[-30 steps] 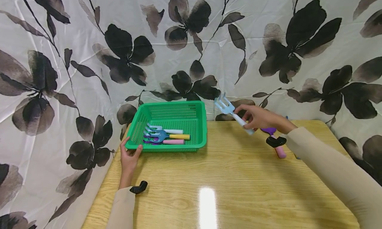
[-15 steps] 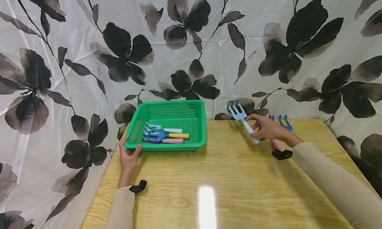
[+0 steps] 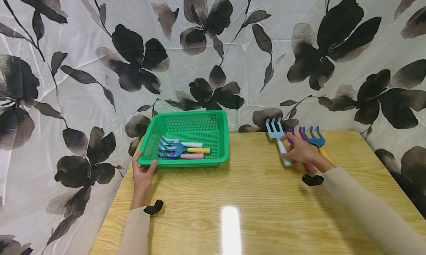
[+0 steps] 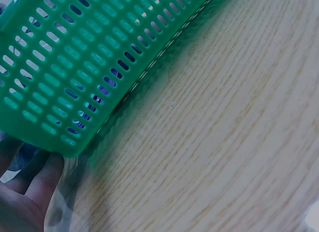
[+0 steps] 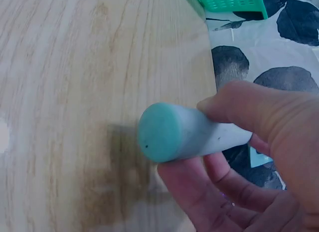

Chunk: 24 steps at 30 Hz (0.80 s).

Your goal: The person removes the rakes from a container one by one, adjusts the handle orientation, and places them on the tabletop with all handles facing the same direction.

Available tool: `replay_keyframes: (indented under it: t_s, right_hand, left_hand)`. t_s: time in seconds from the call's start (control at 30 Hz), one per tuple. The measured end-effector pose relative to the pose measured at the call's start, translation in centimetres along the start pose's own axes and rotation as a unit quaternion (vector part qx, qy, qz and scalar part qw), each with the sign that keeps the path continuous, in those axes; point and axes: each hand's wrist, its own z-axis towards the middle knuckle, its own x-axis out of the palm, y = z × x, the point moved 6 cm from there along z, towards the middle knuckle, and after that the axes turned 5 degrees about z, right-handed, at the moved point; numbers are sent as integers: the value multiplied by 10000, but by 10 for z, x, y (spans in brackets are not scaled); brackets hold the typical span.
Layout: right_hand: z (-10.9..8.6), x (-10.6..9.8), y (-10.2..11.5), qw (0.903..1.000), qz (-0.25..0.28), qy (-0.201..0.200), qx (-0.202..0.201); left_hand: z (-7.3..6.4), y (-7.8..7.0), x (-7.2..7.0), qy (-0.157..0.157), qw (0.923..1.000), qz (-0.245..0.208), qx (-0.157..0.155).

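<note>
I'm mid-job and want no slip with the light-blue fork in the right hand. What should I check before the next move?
1. Grip on the light-blue fork: the right hand pinches its pale handle. OK.
2. Green basket steadied: the left hand grips its near left corner. OK.
3. Basket contents within the walls: the white-handled fork, yellow-handled fork and pink-handled fork all lie inside. OK.
4. Clear view of the purple fork outside the basket: the right hand covers part of it. Not ok.
5. Held fork's handle end resting on the table or just above it: cannot tell.
</note>
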Motion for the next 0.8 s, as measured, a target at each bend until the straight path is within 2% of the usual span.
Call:
replay_keyframes:
  t_s: [0.17, 0.53, 0.8]
  right_hand:
    - [0, 2, -8, 9993, -368, -58, -39]
    - [1, 6, -18, 9991, -263, 234, 229]
    - [4, 6, -25, 9976, -407, 324, 467]
  left_hand:
    - [0, 1, 0, 30, 10000, -63, -16]
    - [1, 5, 2, 66, 9995, -307, -29]
    - [0, 6, 3, 26, 9998, -216, 52]
